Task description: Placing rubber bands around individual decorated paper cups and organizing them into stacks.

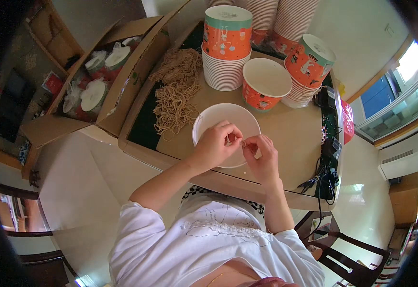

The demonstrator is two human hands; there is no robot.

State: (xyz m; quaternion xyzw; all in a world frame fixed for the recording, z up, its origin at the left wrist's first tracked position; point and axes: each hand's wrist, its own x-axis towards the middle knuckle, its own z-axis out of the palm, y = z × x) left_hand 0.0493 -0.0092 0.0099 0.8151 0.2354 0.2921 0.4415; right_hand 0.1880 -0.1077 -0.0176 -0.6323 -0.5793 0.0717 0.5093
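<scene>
My left hand [217, 142] and my right hand [261, 155] meet over a white paper bowl [218, 117] on the table, fingertips pinched together on a small thin piece, likely a bit of string. A heap of tan string [173, 93] lies just left of the bowl. An orange paper bowl [265, 82] with a white inside stands behind the white one.
Stacks of orange and white paper bowls [226, 45] stand at the table's [290, 138] far side, one [309, 64] tilted. An open cardboard box [101, 76] with lidded bowls sits at the left. Black cables and a device [331, 148] lie at the right edge.
</scene>
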